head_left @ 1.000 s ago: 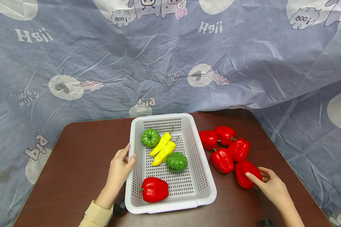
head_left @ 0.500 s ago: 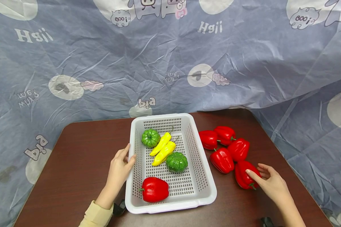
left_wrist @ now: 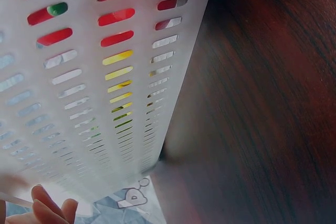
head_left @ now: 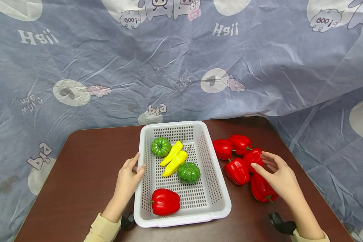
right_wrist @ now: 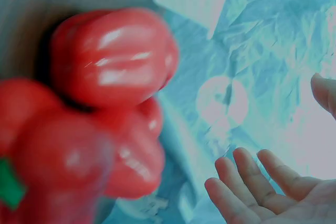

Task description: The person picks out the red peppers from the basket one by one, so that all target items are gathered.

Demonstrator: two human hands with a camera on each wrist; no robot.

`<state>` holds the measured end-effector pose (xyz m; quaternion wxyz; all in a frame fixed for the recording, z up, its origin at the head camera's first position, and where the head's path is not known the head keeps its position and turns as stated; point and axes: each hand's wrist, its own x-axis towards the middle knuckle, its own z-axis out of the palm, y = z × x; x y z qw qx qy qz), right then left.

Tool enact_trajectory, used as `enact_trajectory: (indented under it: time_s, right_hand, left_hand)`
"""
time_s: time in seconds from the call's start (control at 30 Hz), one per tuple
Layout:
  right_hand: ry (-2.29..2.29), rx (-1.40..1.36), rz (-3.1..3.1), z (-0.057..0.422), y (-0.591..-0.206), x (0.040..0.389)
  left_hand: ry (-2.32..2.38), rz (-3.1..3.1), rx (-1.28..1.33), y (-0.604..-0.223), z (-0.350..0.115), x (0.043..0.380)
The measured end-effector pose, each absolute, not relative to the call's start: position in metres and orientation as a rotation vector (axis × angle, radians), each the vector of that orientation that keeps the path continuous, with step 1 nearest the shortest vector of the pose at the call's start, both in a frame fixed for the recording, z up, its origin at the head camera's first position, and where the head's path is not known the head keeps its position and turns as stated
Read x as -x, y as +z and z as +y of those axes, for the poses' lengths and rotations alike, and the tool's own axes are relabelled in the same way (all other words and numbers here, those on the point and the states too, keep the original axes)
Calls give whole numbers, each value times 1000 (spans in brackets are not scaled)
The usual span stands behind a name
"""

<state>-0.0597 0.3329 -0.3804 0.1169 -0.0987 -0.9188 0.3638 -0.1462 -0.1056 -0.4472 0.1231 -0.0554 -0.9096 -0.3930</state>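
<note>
My left hand [head_left: 127, 177] holds the left rim of a white slotted plastic basket [head_left: 222, 205], its thumb over the edge. Some of its fingers [left_wrist: 44, 205] show in the left wrist view. In the basket lie a red bell pepper [head_left: 165, 202], two yellow peppers [head_left: 174, 163] and two green, ribbed, pumpkin-like vegetables [head_left: 189, 173]. On the right, my right hand [head_left: 279, 176] hovers over a cluster of red bell peppers [head_left: 237, 171], fingers apart and holding nothing. It partly covers the nearest bell pepper [head_left: 261, 190] and the one behind [head_left: 252, 159].
Everything stands on a dark brown wooden table [head_left: 90, 168]. A grey-blue printed cloth [head_left: 175, 60] hangs behind it and along the right side. Black straps [head_left: 281, 224] sit at the wrists.
My right hand has let go of the nearest red bell pepper, which has turned slightly, and moved up and back over the cluster. The left hand stays on the basket rim.
</note>
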Motion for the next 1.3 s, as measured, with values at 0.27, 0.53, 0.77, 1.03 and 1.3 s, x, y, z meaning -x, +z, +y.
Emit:
enact_trajectory:
  time_s: [0.27,0.53,0.77,1.03,1.3]
  right_hand:
    - [1176,118,-2633,303,-359,77]
    - [1306,-101,-2631,261,-340,95]
    - [1315,-325,-2720,217,-332,110]
    - [1322,-568,-2776,172,-337,121]
    - [1274,-744,-2825,145,-352,130]
  left_hand:
    - [-1163,-2667,155,-446,-106,146]
    - [-1164,-2660,156,-447,-107,147]
    - [-1172,-2657,154,-447,-106,146]
    - [-1175,-2656,151,-448,-106,147]
    - [-1180,-2630,156,-447,-107,147]
